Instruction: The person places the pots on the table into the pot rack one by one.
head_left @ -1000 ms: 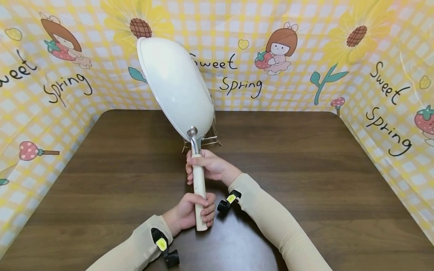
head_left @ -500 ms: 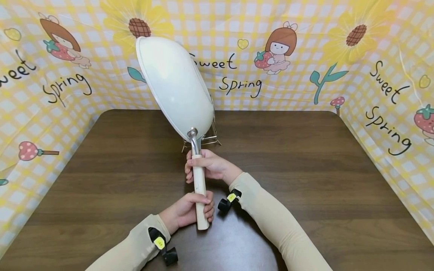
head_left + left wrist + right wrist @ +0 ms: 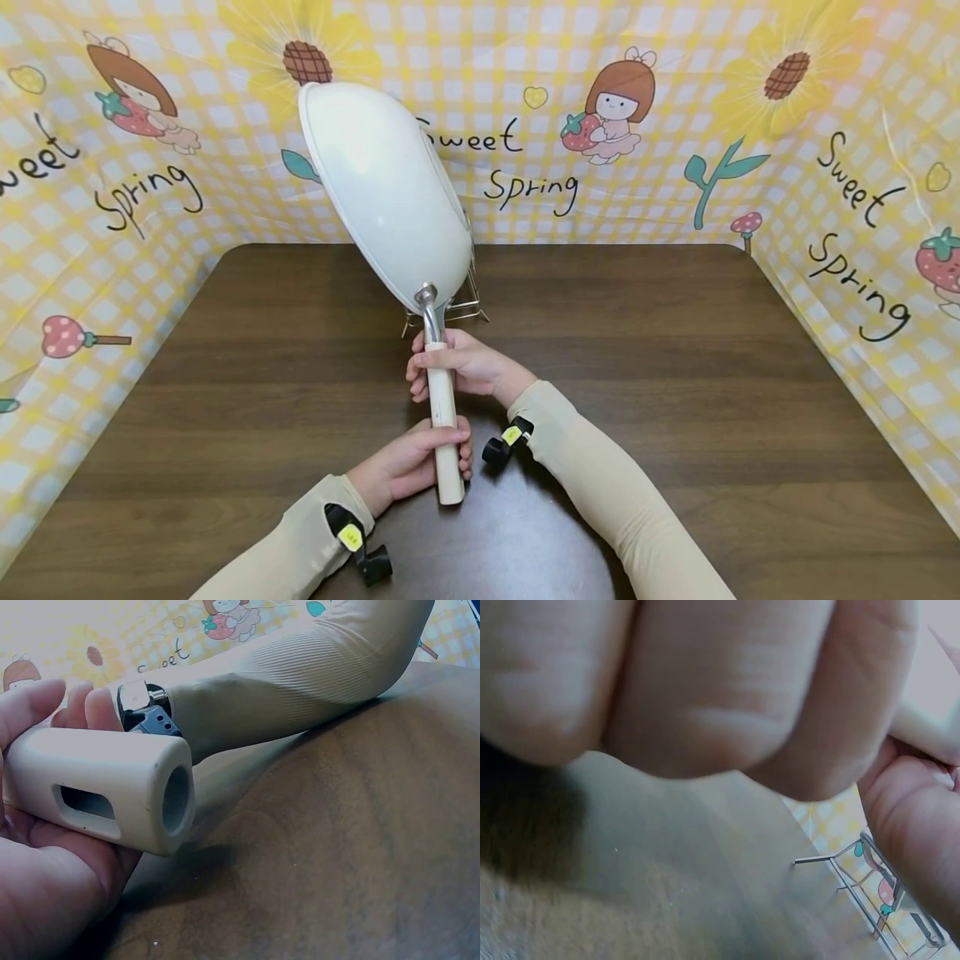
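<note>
A white frying pan (image 3: 390,192) is tilted up on its side in the head view, its outer wall facing me. Its cream handle (image 3: 444,417) slopes down toward me, joined to the pan by a metal neck (image 3: 431,322). My left hand (image 3: 405,462) holds the handle near its lower end, thumb across the front. Higher up, just below the neck, my right hand (image 3: 472,362) grips the handle from the right. In the left wrist view the handle's hollow end (image 3: 176,799) and a slot show beside the palm. Curled fingers (image 3: 712,690) fill the top of the right wrist view.
Behind the pan stands a metal wire rack (image 3: 468,308), mostly hidden by it; whether they touch I cannot tell. The brown wooden table (image 3: 637,350) lies beneath. A yellow checked cloth (image 3: 517,50) hangs around its back and sides.
My left hand has shifted slightly up the handle, and its fingers show less around the right side. The handle's lower end has moved slightly right. The right hand stays almost in place.
</note>
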